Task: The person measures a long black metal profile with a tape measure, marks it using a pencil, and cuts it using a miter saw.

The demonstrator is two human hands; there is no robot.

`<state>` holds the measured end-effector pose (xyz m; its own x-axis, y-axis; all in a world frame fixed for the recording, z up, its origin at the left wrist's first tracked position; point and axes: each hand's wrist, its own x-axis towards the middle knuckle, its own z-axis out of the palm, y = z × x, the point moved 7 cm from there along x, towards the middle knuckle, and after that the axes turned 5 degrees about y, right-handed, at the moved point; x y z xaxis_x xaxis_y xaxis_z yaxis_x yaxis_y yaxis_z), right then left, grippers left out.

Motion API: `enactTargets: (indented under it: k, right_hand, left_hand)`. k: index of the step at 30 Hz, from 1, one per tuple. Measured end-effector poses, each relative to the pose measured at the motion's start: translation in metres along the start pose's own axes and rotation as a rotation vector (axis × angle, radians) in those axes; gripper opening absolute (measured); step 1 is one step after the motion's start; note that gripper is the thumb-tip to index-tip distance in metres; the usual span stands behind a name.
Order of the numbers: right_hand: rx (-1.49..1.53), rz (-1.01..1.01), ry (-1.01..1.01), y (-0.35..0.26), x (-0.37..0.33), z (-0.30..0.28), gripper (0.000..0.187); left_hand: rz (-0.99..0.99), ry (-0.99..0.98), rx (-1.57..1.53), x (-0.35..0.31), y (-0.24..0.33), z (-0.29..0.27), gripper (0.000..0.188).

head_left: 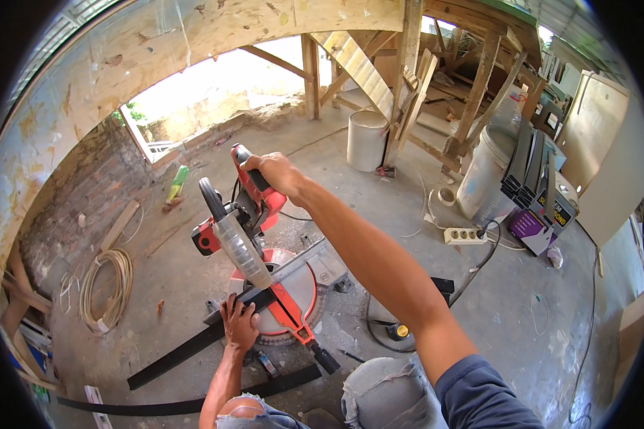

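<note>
- Left hand [240, 325]: partly open, spread fingers resting over the black strip [179, 352]; it is the nearer hand.
- Right hand [272, 173]: closed around the mitre saw's handle [242, 154], at 12 o'clock from the left.
- The strip's long axis runs 8 to 2 o'clock, its upper end by the clear blade guard [240, 250].
- From the right hand, the strip lies toward 7 o'clock.

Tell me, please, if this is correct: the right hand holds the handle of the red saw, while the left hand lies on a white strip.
Not fully: in the head view, the strip under the left hand is black, not white. The right hand does hold the handle of the red saw.
</note>
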<state>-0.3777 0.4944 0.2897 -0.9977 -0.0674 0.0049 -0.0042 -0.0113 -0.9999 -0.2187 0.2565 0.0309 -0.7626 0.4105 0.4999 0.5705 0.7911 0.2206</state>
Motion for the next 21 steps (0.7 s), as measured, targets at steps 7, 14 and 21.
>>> enactTargets:
  k: [7, 14, 21]
  right_hand:
    - [-0.203, -0.246, 0.260, -0.006, -0.054, -0.029, 0.049]
    - [-0.014, -0.127, 0.422, 0.101, -0.182, -0.131, 0.038]
    - [-0.532, 0.088, 0.577, 0.262, -0.332, -0.193, 0.021]
  left_hand:
    - [-0.028, 0.017, 0.075, -0.001, -0.004, -0.020, 0.038]
    - [-0.169, 0.198, 0.074, -0.013, 0.003, -0.048, 0.039]
    - [-1.806, 0.919, -0.251, -0.243, -0.199, -0.068, 0.054]
